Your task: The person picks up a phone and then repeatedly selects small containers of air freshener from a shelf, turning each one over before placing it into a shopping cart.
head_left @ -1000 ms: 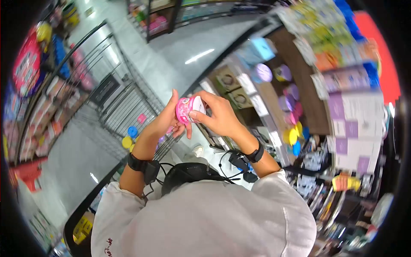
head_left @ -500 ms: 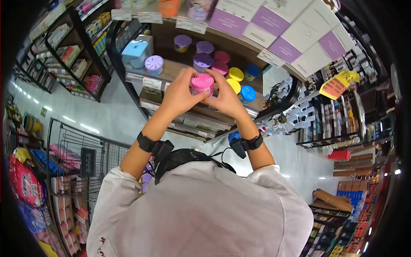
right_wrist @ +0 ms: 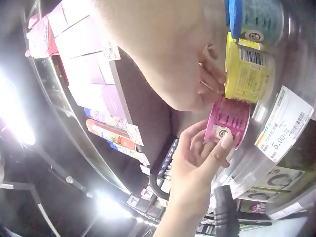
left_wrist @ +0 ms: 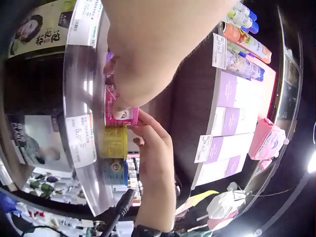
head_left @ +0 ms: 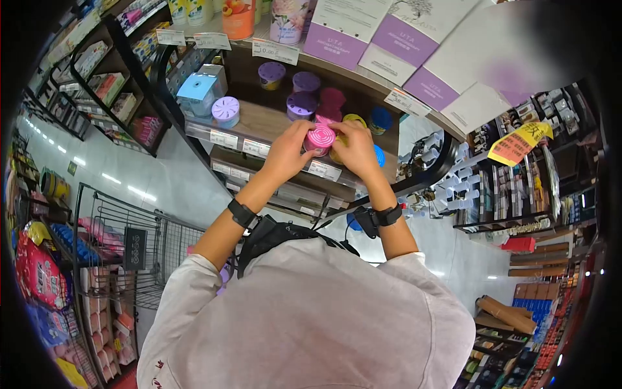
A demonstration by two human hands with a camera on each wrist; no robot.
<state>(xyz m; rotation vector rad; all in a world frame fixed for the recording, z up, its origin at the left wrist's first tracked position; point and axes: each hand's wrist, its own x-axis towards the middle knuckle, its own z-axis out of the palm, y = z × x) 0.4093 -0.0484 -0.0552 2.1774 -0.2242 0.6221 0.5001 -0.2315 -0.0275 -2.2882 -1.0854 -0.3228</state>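
Observation:
On the front edge of a wooden shelf (head_left: 256, 115) stands a small pink tub with a ringed lid (head_left: 320, 137). My left hand (head_left: 285, 152) grips it, the thumb on its near side and the fingers behind. Close by on the right, my right hand (head_left: 356, 154) has its fingers loosely bent, with fingertips at the back of the pink lid in the left wrist view. A yellow tub (right_wrist: 242, 74) sits right beside the pink one, under my right hand, and a blue tub (right_wrist: 256, 22) comes after it. Purple tubs (head_left: 302, 104) stand behind my left hand.
Boxes with purple bands (head_left: 343, 32) and spray cans (head_left: 238, 18) line the shelf above. A pale purple tub (head_left: 225, 111) and a light blue box (head_left: 197, 91) stand at the left. A wire cart (head_left: 149, 259) is at my lower left.
The view has swung from the cart to the shelf. Both hands have carried the pink tub over and lowered it to the shelf's front row; my right hand has loosened from it.

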